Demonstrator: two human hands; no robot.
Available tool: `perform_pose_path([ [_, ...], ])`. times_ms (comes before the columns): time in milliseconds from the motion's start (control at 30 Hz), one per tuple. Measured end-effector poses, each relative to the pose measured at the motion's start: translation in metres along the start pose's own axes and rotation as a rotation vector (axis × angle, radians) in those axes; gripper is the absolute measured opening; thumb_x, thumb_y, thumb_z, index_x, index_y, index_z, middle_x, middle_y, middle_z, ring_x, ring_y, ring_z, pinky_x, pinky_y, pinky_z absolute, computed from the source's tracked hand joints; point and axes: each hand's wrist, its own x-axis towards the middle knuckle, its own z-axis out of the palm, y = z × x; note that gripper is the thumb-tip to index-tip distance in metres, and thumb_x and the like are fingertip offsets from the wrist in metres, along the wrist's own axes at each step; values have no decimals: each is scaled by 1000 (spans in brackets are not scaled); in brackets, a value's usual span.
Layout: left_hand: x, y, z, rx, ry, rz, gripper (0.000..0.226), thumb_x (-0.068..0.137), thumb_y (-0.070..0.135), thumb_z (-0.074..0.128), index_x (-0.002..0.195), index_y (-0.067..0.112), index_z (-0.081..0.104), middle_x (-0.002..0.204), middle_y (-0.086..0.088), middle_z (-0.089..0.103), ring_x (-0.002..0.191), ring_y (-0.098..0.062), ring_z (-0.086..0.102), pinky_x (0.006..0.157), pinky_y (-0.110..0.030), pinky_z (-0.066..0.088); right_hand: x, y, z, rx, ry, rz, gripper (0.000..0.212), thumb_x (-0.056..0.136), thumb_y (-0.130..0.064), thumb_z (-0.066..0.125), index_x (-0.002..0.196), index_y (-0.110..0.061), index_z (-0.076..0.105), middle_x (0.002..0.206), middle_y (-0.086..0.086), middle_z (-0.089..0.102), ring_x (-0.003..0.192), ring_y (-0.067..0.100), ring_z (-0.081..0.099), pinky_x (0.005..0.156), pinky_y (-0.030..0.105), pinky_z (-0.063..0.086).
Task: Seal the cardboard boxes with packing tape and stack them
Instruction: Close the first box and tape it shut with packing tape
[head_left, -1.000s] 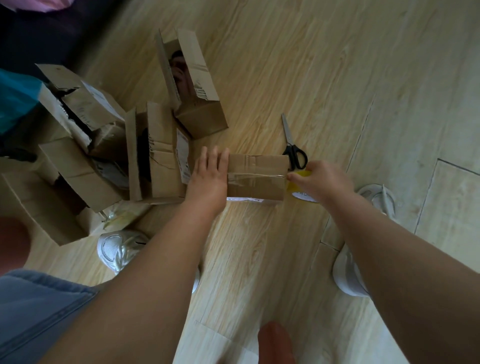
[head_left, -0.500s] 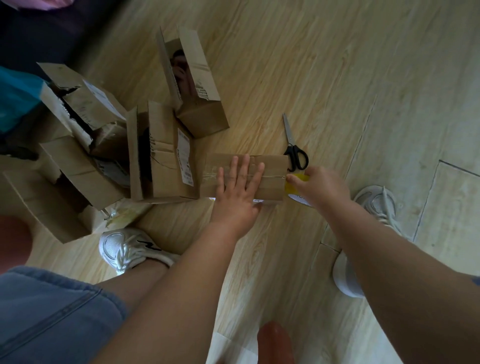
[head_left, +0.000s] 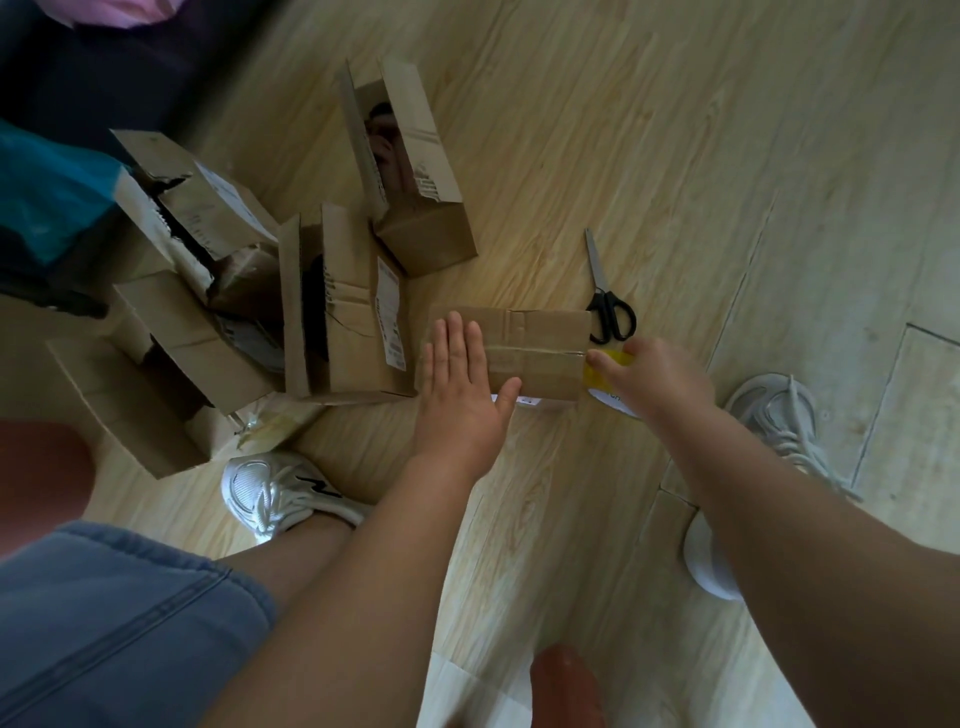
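Cardboard box (head_left: 530, 358), a flat corrugated rectangle, lies on the wood-grain floor (head_left: 675, 156) between both hands, just beside unsealed boxes (head_left: 343, 306). Left hand (head_left: 462, 395) rests open, palm flat on the taped seam. Right hand (head_left: 660, 379) is closed around the yellow tape roll (head_left: 610, 361) at the box's right edge. Risk: slackening the glossy strip would likely wrinkle it or let it stick to itself. Black-handled steel scissors (head_left: 608, 306) lie near, uncut tape pending.
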Motion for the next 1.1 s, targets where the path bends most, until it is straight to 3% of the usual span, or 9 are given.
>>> perform_pose_path([
  [133, -3, 6, -7, 13, 5, -7, 70, 105, 47, 12, 147, 9, -29, 152, -10, -41, 143, -23, -36, 117, -38, -24, -1, 0, 2, 5, 12, 8, 51, 95, -64, 46, 99, -16, 63, 77, 1, 59, 76, 22, 60, 56, 30, 37],
  [300, -16, 40, 7, 91, -39, 323, 59, 106, 29, 12, 148, 17, -28, 159, 0, -32, 146, -19, -30, 119, -41, -20, -7, -3, 2, -5, 3, -15, 54, 95, -65, 48, 97, -13, 63, 75, 1, 59, 69, 19, 57, 55, 30, 37],
  [433, -13, 43, 8, 158, -78, 283, 70, 101, 23, 22, 152, 16, -25, 160, -1, -31, 148, -23, -28, 121, -44, -14, -6, -2, -4, 32, -69, -16, 57, 97, -64, 46, 115, -12, 62, 82, 0, 57, 81, 21, 58, 67, 33, 45],
  [567, -4, 54, -13, 217, -54, 308, 72, 98, 21, 38, 157, 16, -3, 165, -6, -8, 152, -27, -6, 122, -43, 0, -2, 5, -11, 120, -148, -75, 41, 96, -54, 56, 95, -14, 60, 76, -2, 55, 70, 14, 52, 57, 30, 36],
  [733, 24, 61, -21, 302, -109, 261, 104, 92, 27, 60, 154, 15, -22, 163, -7, -22, 151, -26, -18, 122, -50, -6, -8, 8, -14, 188, -204, -122, 25, 94, -40, 64, 80, -22, 54, 74, -3, 55, 66, 9, 52, 54, 27, 33],
  [867, 39, 66, -24, 244, -152, 245, 117, 84, 40, 73, 155, 16, -17, 164, -5, 4, 152, -24, 2, 123, -51, 0, -8, 13, -23, 320, -271, -112, 21, 90, -34, 70, 87, -14, 65, 77, 0, 59, 71, 14, 56, 58, 28, 36],
  [967, 36, 61, -39, 138, -162, 273, 125, 77, 48, 77, 156, 19, -16, 163, -5, 8, 152, -24, 5, 123, -51, 0, -9, 18, -41, 419, -294, -84, 36, 83, -44, 77, 98, -12, 71, 86, 3, 66, 85, 19, 62, 67, 29, 41],
  [1100, 25, 55, -62, -30, -167, 297, 130, 71, 46, 83, 157, 26, -12, 161, -2, 9, 150, -23, 11, 123, -49, 11, -20, 11, -72, 464, -198, -118, 51, 78, -52, 78, 85, -2, 68, 71, 4, 52, 69, 18, 50, 63, 31, 33],
])
